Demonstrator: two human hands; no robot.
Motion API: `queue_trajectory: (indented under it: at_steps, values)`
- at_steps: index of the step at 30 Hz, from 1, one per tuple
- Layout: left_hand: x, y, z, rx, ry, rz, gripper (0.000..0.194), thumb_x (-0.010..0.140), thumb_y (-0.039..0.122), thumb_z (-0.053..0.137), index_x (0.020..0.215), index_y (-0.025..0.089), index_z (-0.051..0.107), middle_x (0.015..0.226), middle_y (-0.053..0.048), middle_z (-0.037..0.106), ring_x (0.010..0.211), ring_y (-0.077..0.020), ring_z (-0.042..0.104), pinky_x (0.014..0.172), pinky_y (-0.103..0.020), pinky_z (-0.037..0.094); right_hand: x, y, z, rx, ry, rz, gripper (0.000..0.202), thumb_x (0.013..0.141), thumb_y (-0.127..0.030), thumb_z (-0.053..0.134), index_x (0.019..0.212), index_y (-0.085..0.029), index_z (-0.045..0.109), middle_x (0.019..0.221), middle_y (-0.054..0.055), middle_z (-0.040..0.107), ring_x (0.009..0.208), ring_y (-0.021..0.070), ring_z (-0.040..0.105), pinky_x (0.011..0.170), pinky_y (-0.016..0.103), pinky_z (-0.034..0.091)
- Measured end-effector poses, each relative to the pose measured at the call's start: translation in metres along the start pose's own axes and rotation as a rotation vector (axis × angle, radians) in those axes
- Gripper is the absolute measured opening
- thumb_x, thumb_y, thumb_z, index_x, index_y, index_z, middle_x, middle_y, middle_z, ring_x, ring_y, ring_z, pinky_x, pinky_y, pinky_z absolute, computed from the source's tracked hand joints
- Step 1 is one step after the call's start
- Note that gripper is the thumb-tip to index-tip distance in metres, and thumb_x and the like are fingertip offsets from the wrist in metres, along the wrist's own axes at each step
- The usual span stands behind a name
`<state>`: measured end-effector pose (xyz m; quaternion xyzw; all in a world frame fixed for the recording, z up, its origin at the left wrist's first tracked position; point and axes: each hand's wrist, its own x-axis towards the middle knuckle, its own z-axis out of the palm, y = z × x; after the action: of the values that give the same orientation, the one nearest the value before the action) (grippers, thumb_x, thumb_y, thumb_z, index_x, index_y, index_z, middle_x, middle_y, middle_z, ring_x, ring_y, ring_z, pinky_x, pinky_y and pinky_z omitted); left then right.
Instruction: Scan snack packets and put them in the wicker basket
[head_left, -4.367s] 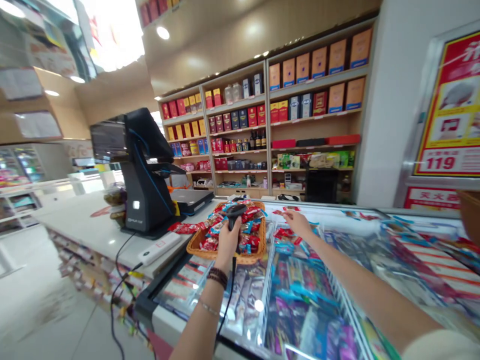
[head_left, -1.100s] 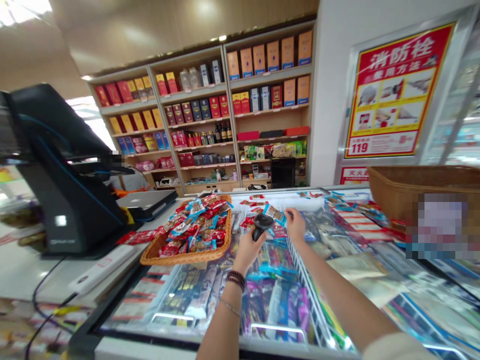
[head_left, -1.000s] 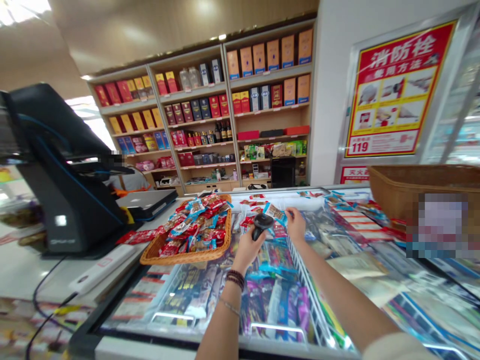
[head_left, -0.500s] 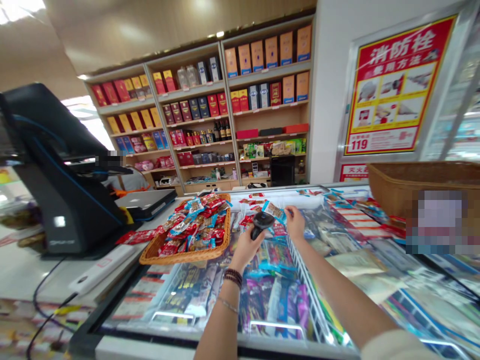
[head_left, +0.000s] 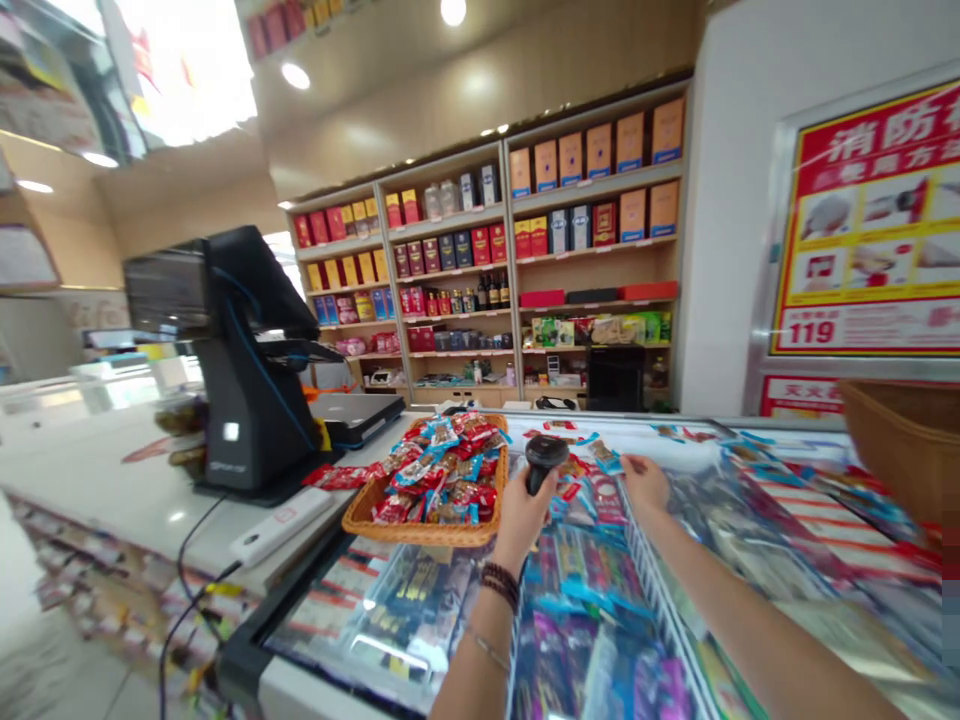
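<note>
My left hand (head_left: 523, 512), with a beaded bracelet on the wrist, is closed around the handle of a black handheld barcode scanner (head_left: 546, 452). To its right, my right hand (head_left: 646, 486) pinches the end of a small blue-and-clear snack packet (head_left: 604, 457) with brown contents. The packet is a short way from the scanner's head. Both hands are above the glass top of a chest freezer. Left of the scanner, a wicker basket (head_left: 421, 533) holds a heap of red and blue snack packets (head_left: 450, 462). A few loose packets lie on the glass beyond the scanner.
A black checkout terminal (head_left: 251, 400) and a flat scale (head_left: 367, 415) stand on the white counter (head_left: 97, 440) at left. A white bar-shaped device (head_left: 279, 527) with a cable lies near the basket. At right are more loose packets and a brown basket (head_left: 900, 440). Shelves of boxes line the back wall.
The view has turned left and up, so everything appears shifted right and lower. The scanner and the packet have moved farther apart. Both hands keep their hold.
</note>
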<state>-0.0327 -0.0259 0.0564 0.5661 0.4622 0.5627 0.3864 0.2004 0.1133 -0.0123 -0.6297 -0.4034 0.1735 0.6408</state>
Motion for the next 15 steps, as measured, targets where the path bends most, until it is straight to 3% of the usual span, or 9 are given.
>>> queue_trajectory:
  at_steps: [3,8,12,15]
  values:
    - [0.007,0.016,-0.030,0.022,0.091,0.072,0.052,0.082,0.072,0.073,0.080,0.022,0.057,0.053,0.006,0.050,0.041,-0.0124,0.048,0.043,-0.024,0.034,0.003,-0.033,0.037,0.196,-0.081,0.032,0.009,0.075,-0.032,0.074,0.074,-0.023,0.071,0.080,0.010,0.081,0.076,0.0289,0.078,0.072,0.038,0.061]
    - [0.014,0.036,-0.106,0.120,0.298,0.083,0.051,0.084,0.071,0.069,0.085,0.021,0.061,0.055,0.005,0.053,0.042,-0.0133,0.047,0.045,-0.025,0.035,-0.016,-0.106,0.114,0.450,-0.279,0.089,0.008,0.070,-0.020,0.077,0.078,-0.022,0.074,0.076,0.005,0.080,0.070,0.0243,0.078,0.060,0.031,0.062]
    - [0.012,0.034,-0.165,0.229,0.449,0.071,0.052,0.082,0.072,0.072,0.083,0.020,0.064,0.055,0.003,0.054,0.048,-0.0161,0.052,0.048,-0.027,0.037,-0.045,-0.146,0.172,0.440,-0.418,0.028,0.008,0.071,-0.024,0.079,0.078,-0.023,0.076,0.074,0.005,0.080,0.073,0.0253,0.080,0.061,0.032,0.064]
    - [0.004,0.024,-0.198,0.294,0.559,0.045,0.054,0.081,0.075,0.071,0.081,0.020,0.065,0.055,0.003,0.054,0.049,-0.0178,0.054,0.050,-0.028,0.037,-0.076,-0.162,0.207,0.343,-0.491,-0.096,0.011,0.071,-0.030,0.082,0.079,-0.024,0.080,0.068,0.004,0.079,0.069,0.0255,0.079,0.066,0.034,0.066]
